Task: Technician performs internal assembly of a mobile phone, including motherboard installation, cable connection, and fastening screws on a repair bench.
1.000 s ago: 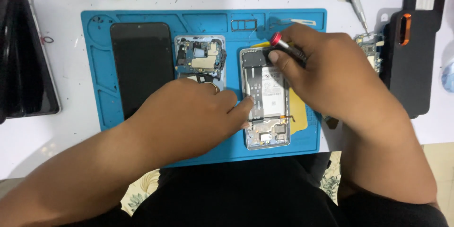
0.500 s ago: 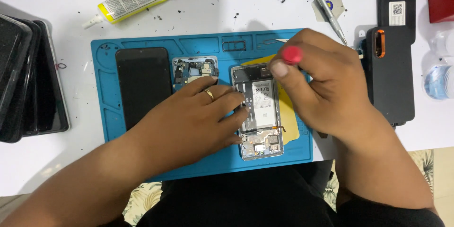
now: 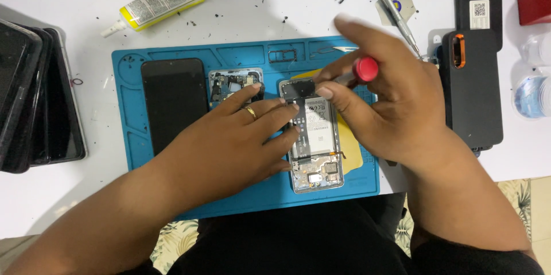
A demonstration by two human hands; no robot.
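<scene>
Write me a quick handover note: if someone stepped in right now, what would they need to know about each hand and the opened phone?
Left hand: lies flat on the blue mat, fingers pressing the left edge of the opened phone to steady it. It grips nothing.
Right hand: holds a red-capped screwdriver, tip down at the phone's top end.
Things: the opened phone lies face down on the mat, battery and boards exposed. A removed inner part and a dark panel lie to its left.
Done: the back is off.
Left: I cannot tell which screws are already out; check the top end first.
</scene>
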